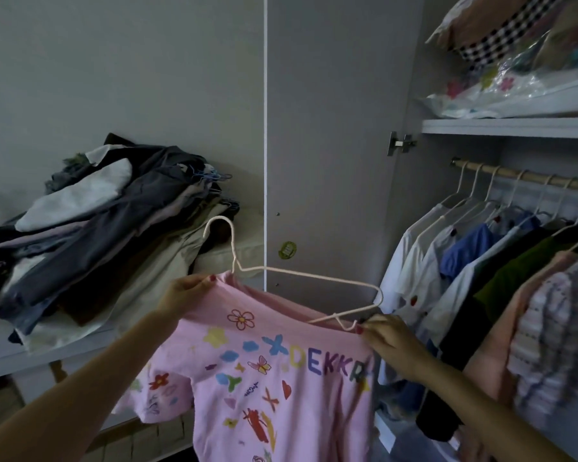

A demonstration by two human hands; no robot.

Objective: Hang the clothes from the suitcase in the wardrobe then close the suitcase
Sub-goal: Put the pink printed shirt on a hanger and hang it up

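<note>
Currently: left hand (189,290), fingers curled, pinching the left shoulder of a pink shirt (267,378) to keep the neckline taut. Right hand (386,338), fingertips pinching the shirt's right shoulder together with the notched end of a wire hanger (301,278), apparently to work that end inside the fabric. Hanger: pale, tilted, hook up and to the left, its right arm exposed above the collar, so the shirt appears only half threaded. Shirt: printed front facing the camera, body hanging free below both hands, held out in front of the open wardrobe and not yet on the rail (521,176). Rail: wooden, under a shelf (508,126), already carrying a row of garments (481,261) on like hangers, packed close; a gap would likely be needed at the near end. Shelf: holds bagged bedding (521,61). Door (331,128): swung open, between wardrobe and a pile of clothes (107,221) with loose hangers, stacked on a low surface at left. Suitcase: not in view.
</note>
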